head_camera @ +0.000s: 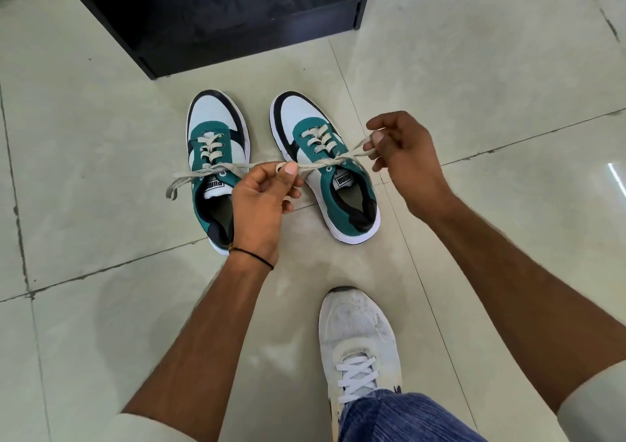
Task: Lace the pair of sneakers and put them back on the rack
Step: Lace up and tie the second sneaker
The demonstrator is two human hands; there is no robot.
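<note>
Fingers of the left hand (262,201) and right hand (404,152) pinch the right teal-and-white sneaker's (325,160) beige flat lace (333,161), pulled taut.

Pale glossy floor tiles (101,177) fill the frame, crossed by dark grout lines, with a bright glare patch at the right edge. Low in the frame, right of centre, a worn white shoe (355,333) with white crossed laces points upward. A blue ribbed trouser leg (393,418) covers its heel at the bottom edge.
</note>
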